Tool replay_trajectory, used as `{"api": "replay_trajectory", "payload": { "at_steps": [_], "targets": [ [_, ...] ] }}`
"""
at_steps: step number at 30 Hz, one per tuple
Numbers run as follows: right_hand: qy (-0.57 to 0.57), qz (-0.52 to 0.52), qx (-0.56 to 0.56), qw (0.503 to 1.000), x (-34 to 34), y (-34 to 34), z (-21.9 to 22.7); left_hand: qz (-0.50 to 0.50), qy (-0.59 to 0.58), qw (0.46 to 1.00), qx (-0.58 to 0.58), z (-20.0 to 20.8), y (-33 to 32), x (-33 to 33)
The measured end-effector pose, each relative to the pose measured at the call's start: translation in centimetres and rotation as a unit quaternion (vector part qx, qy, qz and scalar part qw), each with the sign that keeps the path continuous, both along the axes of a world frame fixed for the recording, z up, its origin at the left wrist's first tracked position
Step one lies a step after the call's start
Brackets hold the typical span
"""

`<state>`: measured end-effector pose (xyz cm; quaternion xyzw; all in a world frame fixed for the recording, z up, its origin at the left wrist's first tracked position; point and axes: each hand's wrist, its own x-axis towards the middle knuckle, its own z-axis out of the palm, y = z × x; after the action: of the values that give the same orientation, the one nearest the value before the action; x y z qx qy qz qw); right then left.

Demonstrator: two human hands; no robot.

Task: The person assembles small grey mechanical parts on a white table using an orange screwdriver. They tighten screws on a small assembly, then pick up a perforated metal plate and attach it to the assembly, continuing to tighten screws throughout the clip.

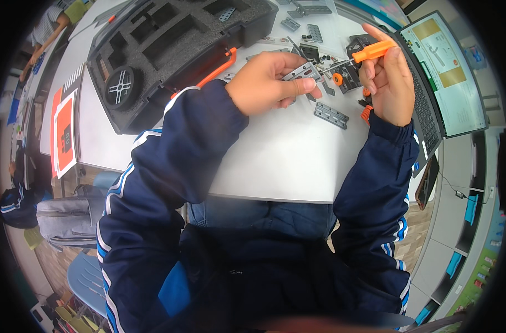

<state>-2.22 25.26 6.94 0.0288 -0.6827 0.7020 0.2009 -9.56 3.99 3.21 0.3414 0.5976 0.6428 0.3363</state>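
Note:
My left hand (269,83) grips a small grey perforated metal bracket (304,71) over the white table (280,155). The fingers of my right hand (388,80) are closed around a screwdriver with an orange handle (373,51). Its thin shaft points left toward the bracket. A dark assembly with an orange wheel-like piece (338,79) lies between the two hands. Both forearms wear dark blue sleeves with white stripes.
A black foam-lined case (169,50) with an orange handle lies open at the back left. A loose grey slotted plate (330,115) and several small parts lie on the table. An open laptop (444,77) stands at the right. An orange booklet (64,136) sits at the left edge.

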Motion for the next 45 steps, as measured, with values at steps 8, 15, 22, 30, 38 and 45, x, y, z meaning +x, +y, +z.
{"api": "replay_trajectory", "payload": {
  "at_steps": [8, 15, 22, 30, 38, 45],
  "targets": [
    [-0.009, 0.062, -0.106, 0.992, -0.2, 1.3, -0.1, -0.072, -0.090, 0.993, 0.004, 1.5, -0.4, 0.5],
    [0.011, 0.061, -0.151, 0.987, -0.2, 1.3, -0.4, -0.134, -0.181, 0.974, 0.035, 1.5, -0.5, 0.4],
    [0.008, 0.031, -0.116, 0.993, -0.3, 1.2, -0.4, 0.074, 0.247, 0.966, -0.013, -0.3, 0.5, 1.4],
    [-0.007, -0.042, -0.119, 0.992, -0.5, 0.4, -0.9, 0.130, 0.304, 0.942, -0.055, -0.4, 0.5, 1.8],
    [0.048, 0.123, -0.145, 0.981, -0.3, 1.1, -0.9, -0.056, -0.071, 0.995, 0.038, 0.5, 0.2, 0.9],
    [0.089, 0.233, -0.205, 0.946, -0.4, 1.9, -1.3, -0.160, -0.219, 0.958, 0.091, 1.0, -0.4, 0.5]
  ]
}}
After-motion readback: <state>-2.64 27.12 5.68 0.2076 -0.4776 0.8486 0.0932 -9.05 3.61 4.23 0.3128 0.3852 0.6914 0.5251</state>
